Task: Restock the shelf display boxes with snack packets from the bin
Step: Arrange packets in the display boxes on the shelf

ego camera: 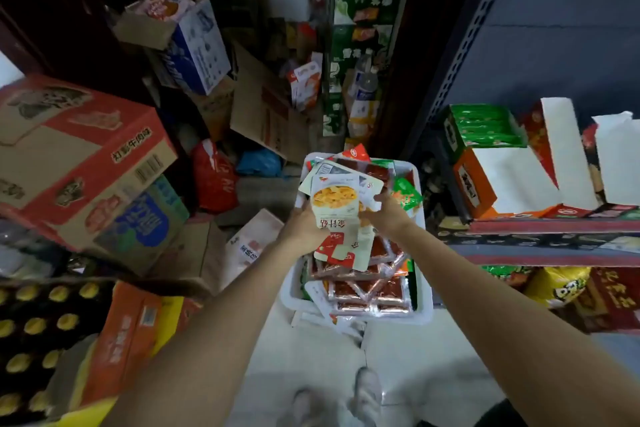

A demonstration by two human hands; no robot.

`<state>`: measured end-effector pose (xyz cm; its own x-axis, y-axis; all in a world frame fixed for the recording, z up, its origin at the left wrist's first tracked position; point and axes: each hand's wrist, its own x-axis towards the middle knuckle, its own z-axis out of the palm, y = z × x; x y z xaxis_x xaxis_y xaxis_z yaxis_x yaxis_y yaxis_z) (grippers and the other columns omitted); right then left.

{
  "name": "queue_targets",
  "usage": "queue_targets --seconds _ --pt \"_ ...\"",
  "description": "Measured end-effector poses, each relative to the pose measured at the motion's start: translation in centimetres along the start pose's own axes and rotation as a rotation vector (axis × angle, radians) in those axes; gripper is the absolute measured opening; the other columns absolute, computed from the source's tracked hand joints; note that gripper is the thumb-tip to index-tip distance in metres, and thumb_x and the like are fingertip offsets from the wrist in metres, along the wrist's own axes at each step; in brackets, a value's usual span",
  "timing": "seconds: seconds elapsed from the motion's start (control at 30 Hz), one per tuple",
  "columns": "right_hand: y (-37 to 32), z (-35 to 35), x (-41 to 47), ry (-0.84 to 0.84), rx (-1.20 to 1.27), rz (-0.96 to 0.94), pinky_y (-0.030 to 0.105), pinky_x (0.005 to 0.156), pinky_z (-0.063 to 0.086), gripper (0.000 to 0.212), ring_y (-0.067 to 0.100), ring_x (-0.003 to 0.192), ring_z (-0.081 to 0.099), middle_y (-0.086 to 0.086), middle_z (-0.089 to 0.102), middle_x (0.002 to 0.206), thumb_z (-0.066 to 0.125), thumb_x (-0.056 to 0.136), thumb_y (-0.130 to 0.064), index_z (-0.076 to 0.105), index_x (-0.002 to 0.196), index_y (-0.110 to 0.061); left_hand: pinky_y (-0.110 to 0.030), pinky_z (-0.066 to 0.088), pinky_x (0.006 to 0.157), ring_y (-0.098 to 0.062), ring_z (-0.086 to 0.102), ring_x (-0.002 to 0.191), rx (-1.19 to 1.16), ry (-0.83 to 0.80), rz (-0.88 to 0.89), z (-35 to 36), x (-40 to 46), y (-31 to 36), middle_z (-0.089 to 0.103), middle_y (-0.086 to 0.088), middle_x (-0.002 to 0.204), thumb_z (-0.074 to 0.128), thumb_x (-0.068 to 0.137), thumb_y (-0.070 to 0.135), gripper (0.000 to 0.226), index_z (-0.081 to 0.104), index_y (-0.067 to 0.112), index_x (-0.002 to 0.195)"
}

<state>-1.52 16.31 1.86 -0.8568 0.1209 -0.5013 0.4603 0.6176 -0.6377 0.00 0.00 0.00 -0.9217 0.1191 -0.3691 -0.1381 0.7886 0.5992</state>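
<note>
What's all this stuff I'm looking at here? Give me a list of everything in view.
white packets: a handful, white with a yellow food picture and red ends, held above the bin
bin: one, white plastic, on the floor below the hands
red packets: many, red-brown, stacked in the bin
green packets: a few, at the bin's right edge
green display box: one, full of green packets, on the shelf at right
orange display box: one, white inside, looks empty, on the shelf beside the green one
shelf: one, red edge, at right
red and tan carton: one, stacked at left
blue and white carton: one, open, at back
left hand: grips the white packets
right hand: grips the same packets
</note>
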Motion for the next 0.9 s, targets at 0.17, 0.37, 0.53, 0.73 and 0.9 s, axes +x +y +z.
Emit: queue_targets --seconds 0.17,0.37,0.53,0.73,0.9 --pt "0.1 0.6 2.3 -0.035 0.237 0.108 0.046 0.087 0.054 0.04 0.031 0.098 0.064 0.016 0.064 0.113 0.07 0.083 -0.016 0.051 0.115 -0.003 -0.03 0.046 0.084 -0.026 0.056 0.11 -0.004 0.025 -0.131 0.5 -0.1 1.9 0.057 -0.013 0.124 0.056 0.09 0.017 0.037 0.053 0.004 0.125" --pt "-0.4 0.3 2.7 -0.063 0.194 0.038 0.042 0.09 0.051 0.015 0.034 0.104 0.062 0.019 0.065 0.113 0.059 0.09 -0.011 0.063 0.1 0.0 -0.02 0.042 0.077 -0.021 0.056 0.111 -0.051 0.103 -0.144 1.3 -0.2 3.3 0.057 -0.007 0.127 0.06 0.089 0.02 0.043 0.05 0.009 0.129" --pt "-1.0 -2.3 2.7 -0.06 0.215 -0.07 0.048 0.089 0.051 0.007 0.033 0.099 0.06 0.014 0.061 0.108 0.048 0.094 -0.008 0.051 0.089 -0.012 -0.042 0.042 0.099 -0.029 0.042 0.125 0.044 0.312 -0.114 0.0 0.2 4.6 0.044 -0.012 0.135 0.066 0.083 0.021 0.061 0.037 0.014 0.135" --pt "-1.6 -8.8 0.5 -0.154 -0.006 -0.396 0.045 0.095 0.047 0.021 0.026 0.1 0.06 0.016 0.065 0.102 0.049 0.091 0.005 0.064 0.101 -0.005 -0.039 -0.004 0.117 -0.018 -0.014 0.145 0.412 0.41 0.309 -4.0 -0.1 9.5 -0.011 0.002 0.158 0.067 0.083 0.037 0.099 -0.005 0.025 0.15" --pt "-0.7 -14.4 -1.9 0.016 -0.257 -0.585 0.025 0.083 0.043 0.023 0.019 0.105 0.06 0.006 0.067 0.109 0.056 0.089 -0.002 0.066 0.108 -0.011 -0.036 0.034 0.1 -0.026 0.043 0.127 0.575 0.198 0.501 -4.3 0.3 15.3 0.049 -0.003 0.132 0.061 0.087 0.037 0.048 0.045 0.026 0.131"
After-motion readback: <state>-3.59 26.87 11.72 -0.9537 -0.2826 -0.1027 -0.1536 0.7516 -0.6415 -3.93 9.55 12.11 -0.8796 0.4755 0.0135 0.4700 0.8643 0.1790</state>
